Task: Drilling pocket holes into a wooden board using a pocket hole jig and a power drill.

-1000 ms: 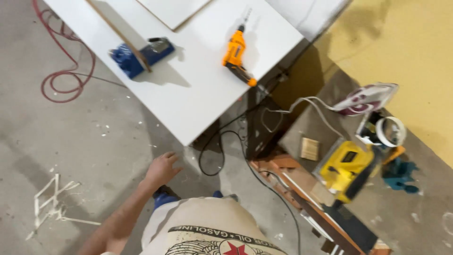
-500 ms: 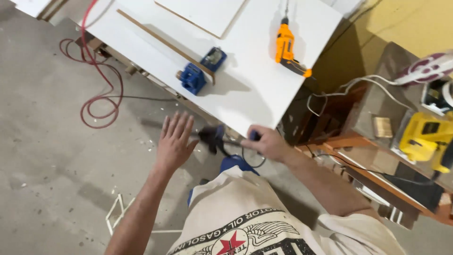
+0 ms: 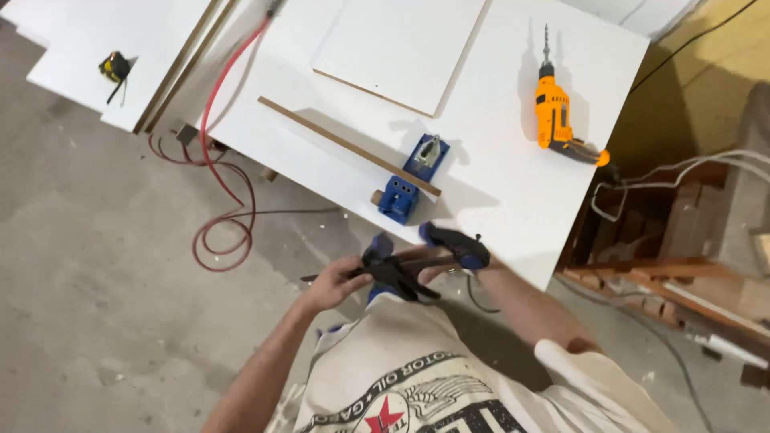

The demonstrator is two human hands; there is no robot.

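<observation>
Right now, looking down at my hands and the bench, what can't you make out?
- Right hand, head view: mostly hidden behind the bar clamp.
- Clamp's far jaw: blurred.
- Yellow-black tool on the far board: too small to identify.
- Red hose: upper end cut off by the top edge.

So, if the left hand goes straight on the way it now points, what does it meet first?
The left hand points right along the bar clamp it grips, so probably the right hand on the same clamp; depth is unclear.

Likely a woodworking shop: orange drill (image 3: 555, 112), white panels (image 3: 401, 48), concrete floor (image 3: 96, 305).
</observation>
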